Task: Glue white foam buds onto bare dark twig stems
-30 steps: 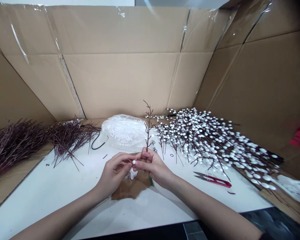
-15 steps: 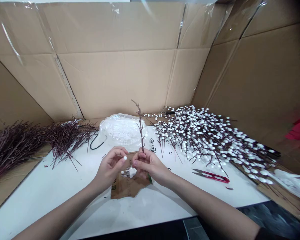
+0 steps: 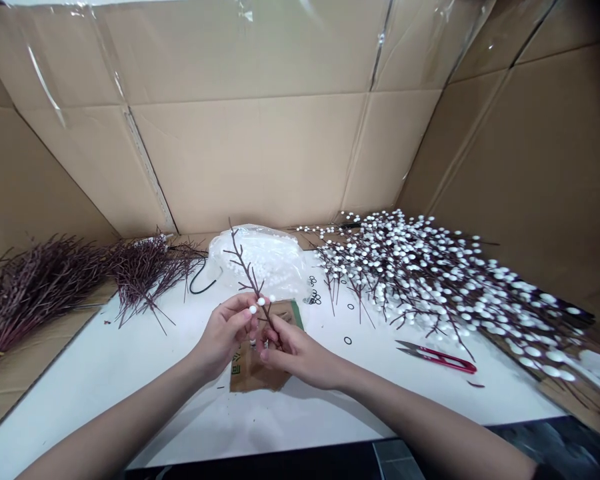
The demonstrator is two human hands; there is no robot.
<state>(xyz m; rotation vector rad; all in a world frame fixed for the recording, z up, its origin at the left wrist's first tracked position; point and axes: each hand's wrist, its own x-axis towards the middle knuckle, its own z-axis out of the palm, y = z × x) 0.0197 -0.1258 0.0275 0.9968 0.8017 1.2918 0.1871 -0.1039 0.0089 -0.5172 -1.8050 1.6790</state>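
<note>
My right hand (image 3: 300, 350) is closed around the lower stem of a brown artificial twig (image 3: 243, 262), which leans up to the left. Between the thumb and fingertips of my left hand (image 3: 229, 333) is a small white ball (image 3: 253, 309), close against the twig. Two more white balls (image 3: 261, 302) show at the twig's lower part, just right of those fingertips. Below both hands lies a torn piece of brown cardboard (image 3: 257, 377), and my fingers hide most of what is on it.
Behind my hands sits a clear plastic bag of white balls (image 3: 275, 263). Bare brown twigs (image 3: 137, 273) are heaped at left, and twigs with white balls (image 3: 405, 267) at right. Red-handled thread snips (image 3: 437, 357) lie on the white table (image 3: 190, 427). Cardboard walls (image 3: 260, 153) enclose the back.
The twig has swung from nearly upright to leaning left and come lower. My left hand has brought its white ball against it, and white balls now show on the stem. The view has shifted slightly.
</note>
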